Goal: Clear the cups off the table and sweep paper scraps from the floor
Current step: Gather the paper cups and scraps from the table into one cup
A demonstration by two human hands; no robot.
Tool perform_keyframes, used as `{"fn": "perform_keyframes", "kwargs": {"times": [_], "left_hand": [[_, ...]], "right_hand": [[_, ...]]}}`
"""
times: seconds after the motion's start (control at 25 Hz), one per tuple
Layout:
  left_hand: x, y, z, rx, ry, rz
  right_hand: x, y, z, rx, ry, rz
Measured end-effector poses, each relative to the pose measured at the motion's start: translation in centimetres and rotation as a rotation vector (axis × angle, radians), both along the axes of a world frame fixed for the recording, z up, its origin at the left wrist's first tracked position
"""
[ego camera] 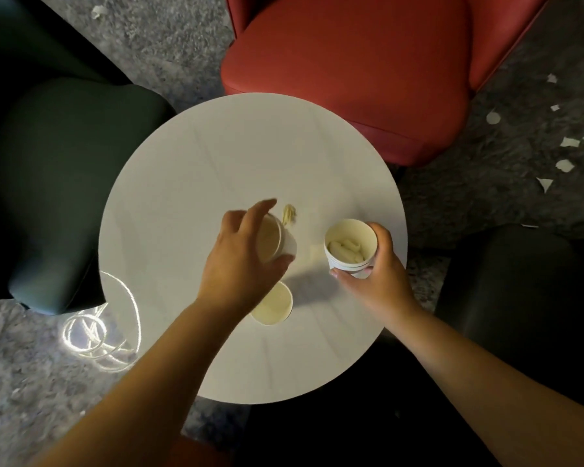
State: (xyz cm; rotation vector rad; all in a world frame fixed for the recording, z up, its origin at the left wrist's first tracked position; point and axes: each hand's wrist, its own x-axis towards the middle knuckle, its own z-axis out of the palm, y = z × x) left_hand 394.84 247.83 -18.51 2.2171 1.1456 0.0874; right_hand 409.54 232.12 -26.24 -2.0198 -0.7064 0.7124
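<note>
White round table (pixel 216 156) seen from above, with three paper cups on it. Left hand (pixel 240 254) curls around a tilted paper cup (pixel 277 237) near the table's middle; right hand (pixel 378 267) grips a second cup (pixel 349 242) holding crumpled paper. A third, empty cup (pixel 273 306) stands partly under the left wrist. Paper scraps (pixel 565 163) litter the carpet to the right. Cup-clearing seems underway; next probably calls for stacking the cups, then lifting them away.

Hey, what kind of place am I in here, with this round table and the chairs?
Probably a lounge or café-style seating corner: a small round white table ringed by upholstered chairs, one red and one dark green, on grey carpet littered with paper scraps.
</note>
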Motion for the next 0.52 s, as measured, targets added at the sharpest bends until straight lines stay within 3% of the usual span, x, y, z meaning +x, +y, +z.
{"fn": "perform_keyframes", "kwargs": {"times": [0.2, 0.44, 0.52], "left_hand": [[-5.0, -3.9, 0.1, 0.046, 0.111, 0.006], [-5.9, -6.7, -5.0, 0.071, 0.291, -0.124], [-6.1, -7.1, -5.7, 0.023, 0.205, -0.099]], "right_hand": [[-0.7, 0.8, 0.7, -0.004, -0.069, 0.101], [-1.2, 1.2, 1.3, 0.015, -0.092, 0.105], [-1.4, 1.0, 1.8, 0.046, -0.078, 0.096]]}}
